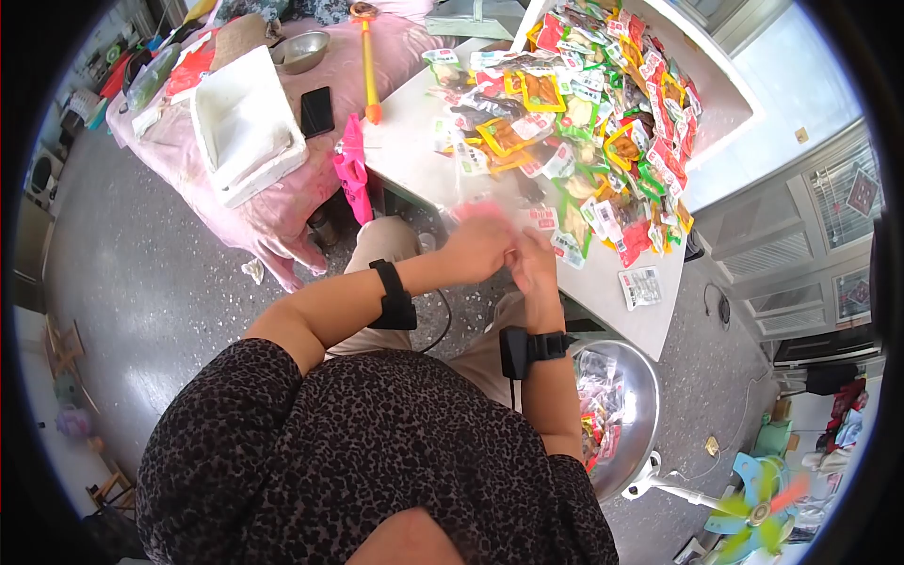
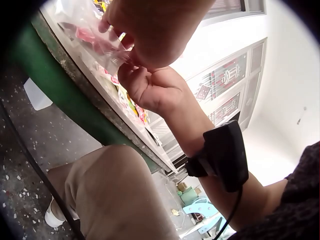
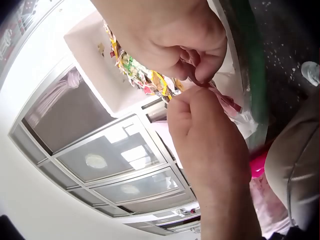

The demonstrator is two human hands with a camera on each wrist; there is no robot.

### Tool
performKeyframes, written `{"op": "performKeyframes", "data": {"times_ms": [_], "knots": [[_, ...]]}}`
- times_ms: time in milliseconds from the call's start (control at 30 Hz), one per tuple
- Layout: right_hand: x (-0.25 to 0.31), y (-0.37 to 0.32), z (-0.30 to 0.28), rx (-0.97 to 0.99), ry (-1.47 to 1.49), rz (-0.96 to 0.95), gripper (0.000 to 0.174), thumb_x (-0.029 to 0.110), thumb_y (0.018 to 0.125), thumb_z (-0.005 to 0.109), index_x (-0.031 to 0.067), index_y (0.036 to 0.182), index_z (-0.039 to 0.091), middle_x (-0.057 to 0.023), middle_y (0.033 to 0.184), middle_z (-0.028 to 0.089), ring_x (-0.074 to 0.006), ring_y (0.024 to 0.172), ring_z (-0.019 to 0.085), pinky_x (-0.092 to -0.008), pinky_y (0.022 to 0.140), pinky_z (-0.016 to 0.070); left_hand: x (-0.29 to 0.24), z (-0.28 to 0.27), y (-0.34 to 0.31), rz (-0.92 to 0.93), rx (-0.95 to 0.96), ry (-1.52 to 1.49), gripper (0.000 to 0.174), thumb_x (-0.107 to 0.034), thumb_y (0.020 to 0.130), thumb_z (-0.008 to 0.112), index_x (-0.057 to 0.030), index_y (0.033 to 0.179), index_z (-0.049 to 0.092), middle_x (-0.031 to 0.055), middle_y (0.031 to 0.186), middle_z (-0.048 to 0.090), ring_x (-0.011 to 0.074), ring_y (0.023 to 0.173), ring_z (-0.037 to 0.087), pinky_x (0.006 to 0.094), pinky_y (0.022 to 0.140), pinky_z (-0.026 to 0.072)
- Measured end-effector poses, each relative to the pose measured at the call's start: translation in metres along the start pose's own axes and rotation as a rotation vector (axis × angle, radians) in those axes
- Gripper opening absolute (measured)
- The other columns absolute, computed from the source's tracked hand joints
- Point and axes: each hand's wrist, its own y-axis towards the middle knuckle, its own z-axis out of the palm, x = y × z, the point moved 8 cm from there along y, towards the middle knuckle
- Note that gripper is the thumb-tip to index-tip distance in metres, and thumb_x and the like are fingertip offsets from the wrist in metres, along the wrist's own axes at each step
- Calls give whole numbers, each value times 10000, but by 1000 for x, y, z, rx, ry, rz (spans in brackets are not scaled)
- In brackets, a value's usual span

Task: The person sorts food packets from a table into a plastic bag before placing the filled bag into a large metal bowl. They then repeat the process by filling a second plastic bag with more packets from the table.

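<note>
In front of the torso, the left hand (image 1: 476,250) and right hand (image 1: 534,268) meet at the table's near edge. Both pinch the gathered top of a clear plastic bag (image 2: 82,37) with red packets inside. The right wrist view has the right hand (image 3: 172,40) above, its thumb and fingertips against the curled left hand (image 3: 207,122); the bag (image 3: 232,107) hangs beside them. In the left wrist view the left hand (image 2: 155,30) partly covers the bag, and the right hand (image 2: 155,90) is curled close by. The exact pinch point is mostly hidden.
Colourful packets (image 1: 603,122) spill from a white foam box (image 1: 725,94) across the white table (image 1: 650,325). A metal basin (image 1: 645,414) with packets stands below, right. Left are a pink-covered surface (image 1: 169,151), foam tray (image 1: 247,132) and phone (image 1: 317,111). A fan (image 1: 758,513) stands lower right.
</note>
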Motion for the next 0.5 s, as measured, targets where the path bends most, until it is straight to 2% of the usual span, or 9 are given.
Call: {"op": "performKeyframes", "data": {"times_ms": [33, 100, 133, 200, 233, 333, 400, 500], "knots": [[-4, -6, 8, 11, 110, 47, 243, 58, 721, 535, -45, 925, 453, -60, 754, 525, -108, 538, 499, -191, 437, 395, 4, 1, -1, -57, 47, 33, 145, -124, 634, 512, -31, 745, 516, 118, 879, 507, 289, 882, 468, 382, 777, 368], [-24, -8, 15, 155, 130, 106, 256, 58, 728, 523, -45, 949, 443, -50, 762, 528, -109, 589, 514, -195, 474, 410, 11, 0, -3, -173, 139, 99, 140, -124, 636, 514, -36, 745, 515, 112, 871, 510, 286, 884, 467, 379, 774, 369], [-35, -10, 17, 226, 140, 137, 263, 58, 732, 517, -45, 960, 438, -45, 766, 529, -109, 615, 521, -197, 493, 418, 12, 3, -5, -156, 150, 105, 134, -121, 637, 514, -39, 744, 513, 108, 866, 510, 286, 881, 467, 377, 773, 368], [-49, -14, 12, 220, 110, 129, 206, 82, 747, 498, -6, 932, 472, -40, 758, 538, -112, 612, 522, -198, 484, 412, 16, 8, -10, -124, 172, 117, 123, -116, 640, 514, -46, 741, 509, 101, 856, 510, 285, 876, 467, 374, 772, 367], [-52, -15, 13, 218, 96, 124, 182, 94, 754, 489, 13, 917, 488, -38, 754, 542, -114, 611, 522, -199, 480, 410, 15, 4, -12, -90, 124, 106, 134, -114, 639, 516, -45, 754, 514, 102, 871, 508, 284, 889, 463, 375, 780, 364], [-24, -25, 8, 27, -372, -95, 194, 96, 736, 510, 16, 912, 498, -33, 719, 538, -92, 591, 507, -187, 448, 377, 7, -9, -21, -1, -10, 92, 175, -109, 631, 524, -42, 793, 529, 106, 926, 500, 280, 931, 449, 379, 805, 352], [-17, -26, 10, 65, -359, -48, 186, 99, 726, 516, 22, 896, 507, -25, 676, 530, -82, 554, 492, -179, 426, 355, 2, -19, -25, 43, -86, 108, 212, -107, 621, 530, -37, 822, 539, 109, 977, 489, 277, 962, 438, 379, 826, 343], [-17, -19, 9, 213, -408, 76, 163, 88, 727, 500, 16, 872, 509, -20, 630, 519, -79, 512, 484, -178, 411, 355, 1, -9, -28, 16, 135, 10, 252, -107, 611, 541, -27, 850, 544, 110, 1034, 469, 273, 1004, 417, 376, 856, 324]]}}
